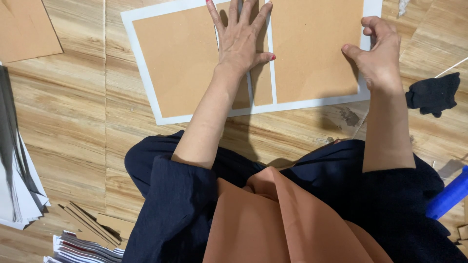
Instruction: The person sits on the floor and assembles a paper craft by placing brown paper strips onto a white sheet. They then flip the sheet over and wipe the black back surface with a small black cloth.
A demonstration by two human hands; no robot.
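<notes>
A white sheet (pixel 146 73) lies on the wooden floor in front of me. Three brown cardboard pieces rest on it: a wide left board (pixel 175 58), a narrow middle strip (pixel 262 87) and a wide right board (pixel 312 48). My left hand (pixel 241 36) lies flat with fingers spread, pressing across the left board and the middle strip. At the right board's right edge, my right hand (pixel 375 51) pinches the board between thumb and curled fingers.
Another brown board (pixel 24 29) lies at the top left. Stacks of paper (pixel 14 190) and thin card strips (pixel 90 224) sit at the lower left. A dark cloth (pixel 434 92) and a blue object (pixel 448 195) lie at the right.
</notes>
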